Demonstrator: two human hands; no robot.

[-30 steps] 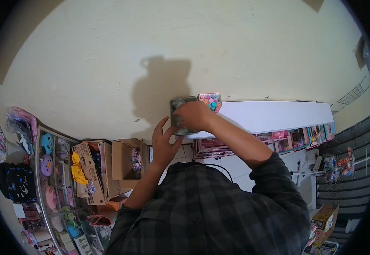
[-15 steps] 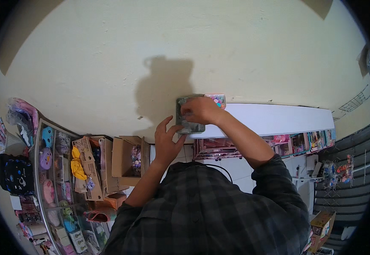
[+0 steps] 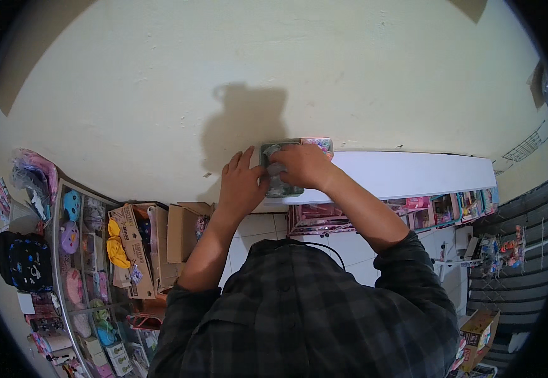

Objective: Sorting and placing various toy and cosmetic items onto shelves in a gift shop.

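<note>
Far to the left of the green tray (image 3: 286, 194) stands a black backpack (image 3: 23, 261) with a small blue and white pattern. Next, nearer to the tray but well apart from it, comes a glass display case (image 3: 64, 296) with a blue pouch (image 3: 72, 205), a purple pouch (image 3: 70, 238) and a pink fuzzy pouch (image 3: 74, 285) inside. Closer again on the tray's left, a yellow cloth item (image 3: 118, 246) drapes over a cardboard carton (image 3: 140, 274), and an open cardboard box (image 3: 179, 233) stands beside that.

Just at the tray's left side is the left hand (image 3: 239, 184), its fingers spread and the thumb toward the tray; whether it touches the rim cannot be told. Crumpled clear plastic (image 3: 276, 169) lies in the tray, which sits on the left end of a white shelf top (image 3: 406, 173). The right hand (image 3: 305, 165) reaches over the tray from its right, fingers bent down into it by the plastic; whether they grip it is hidden.

Just right of the tray's far end is a small box of round pastel-coloured pieces (image 3: 317, 143), partly covered by that hand. Farther right of the tray hang small colourful packets (image 3: 510, 252), before a grey slatted shutter (image 3: 532, 296).
</note>
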